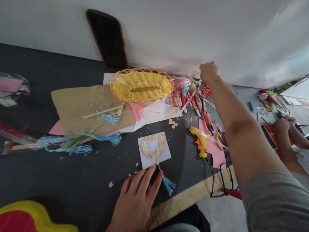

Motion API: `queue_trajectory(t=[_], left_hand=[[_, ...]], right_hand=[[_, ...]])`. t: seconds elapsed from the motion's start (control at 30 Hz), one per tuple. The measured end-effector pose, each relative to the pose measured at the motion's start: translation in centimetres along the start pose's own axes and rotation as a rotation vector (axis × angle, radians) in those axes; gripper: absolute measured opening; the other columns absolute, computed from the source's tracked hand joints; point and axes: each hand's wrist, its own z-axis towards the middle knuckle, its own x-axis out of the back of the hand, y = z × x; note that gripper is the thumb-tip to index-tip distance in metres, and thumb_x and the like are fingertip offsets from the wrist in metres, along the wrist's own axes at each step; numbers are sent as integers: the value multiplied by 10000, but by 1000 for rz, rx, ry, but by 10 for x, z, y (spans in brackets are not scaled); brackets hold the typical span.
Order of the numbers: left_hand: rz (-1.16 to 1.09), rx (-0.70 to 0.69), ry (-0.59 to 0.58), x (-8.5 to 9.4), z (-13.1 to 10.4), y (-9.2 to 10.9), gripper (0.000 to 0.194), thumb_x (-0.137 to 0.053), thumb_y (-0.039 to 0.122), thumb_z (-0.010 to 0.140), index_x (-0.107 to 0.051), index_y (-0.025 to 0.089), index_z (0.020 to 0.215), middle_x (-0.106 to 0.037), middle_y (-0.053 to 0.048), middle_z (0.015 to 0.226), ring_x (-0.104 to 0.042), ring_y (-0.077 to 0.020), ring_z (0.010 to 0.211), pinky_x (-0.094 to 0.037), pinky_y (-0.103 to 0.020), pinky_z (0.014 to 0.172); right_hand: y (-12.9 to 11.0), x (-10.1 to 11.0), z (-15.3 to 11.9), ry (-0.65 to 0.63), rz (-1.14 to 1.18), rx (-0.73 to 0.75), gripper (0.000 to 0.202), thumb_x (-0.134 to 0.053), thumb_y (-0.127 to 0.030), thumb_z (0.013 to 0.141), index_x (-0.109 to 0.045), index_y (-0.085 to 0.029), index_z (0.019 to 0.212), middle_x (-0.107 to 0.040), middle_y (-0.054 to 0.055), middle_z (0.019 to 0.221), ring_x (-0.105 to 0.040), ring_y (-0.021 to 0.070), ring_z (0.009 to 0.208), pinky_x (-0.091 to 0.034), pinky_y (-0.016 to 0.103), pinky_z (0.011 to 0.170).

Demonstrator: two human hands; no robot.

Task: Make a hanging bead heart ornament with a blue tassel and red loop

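White card (pixel 154 149) bearing a heart-shaped ring of cream beads (pixel 153 145), lying flat just left of the yellow glue gun (pixel 201 139); its blue tassel (pixel 168 184) trails from the card's near edge.

Dark table (pixel 72 180): yellow basket (pixel 141 84), brown paper (pixel 84 106), glue gun (pixel 201 140), white card (pixel 154 149).

I see a yellow basket (pixel 141 84) far across the dark table (pixel 72 180), brown paper (pixel 79 106) left of it, a yellow glue gun (pixel 201 141) right, and a dark phone (pixel 108 39) against the wall.
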Motion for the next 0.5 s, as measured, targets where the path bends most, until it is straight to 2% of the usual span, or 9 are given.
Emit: queue_trajectory(t=[0.17, 0.3, 0.37, 0.5], left_hand=[[-42, 16, 23, -7, -5, -2, 423, -472, 166, 912, -692, 299, 1247, -703, -59, 1268, -569, -268, 1108, -368, -433, 912], [-73, 28, 40, -9, -5, -4, 419, -465, 148, 915, -696, 296, 1232, -718, -56, 1245, -574, -264, 1089, -362, -436, 899], [-83, 25, 39, -8, -5, -4, 420, -463, 144, 915, -694, 294, 1233, -723, -60, 1234, -574, -266, 1090, -361, -437, 894], [-72, 9, 32, -6, -3, -5, 421, -470, 136, 911, -697, 290, 1230, -722, -68, 1230, -576, -264, 1089, -361, -428, 888]], right_hand=[[-3, -14, 17, 3, -29, -63, 530, -473, -165, 887, -405, 36, 401, -669, 291, 1069, -534, 244, 1278, -400, 361, 870], [3, -6, 24, 12, -43, -94, 587, -452, -182, 835, -292, -14, 296, -670, 270, 1102, -568, 229, 1238, -404, 328, 836], [12, 2, 28, 15, -33, -149, 584, -449, -205, 824, -310, -7, 292, -672, 254, 1117, -587, 221, 1212, -407, 329, 804], [34, 12, 31, 12, 124, -205, 485, -464, -235, 824, -521, 67, 448, -699, 203, 1073, -639, 171, 1117, -400, 350, 732]])
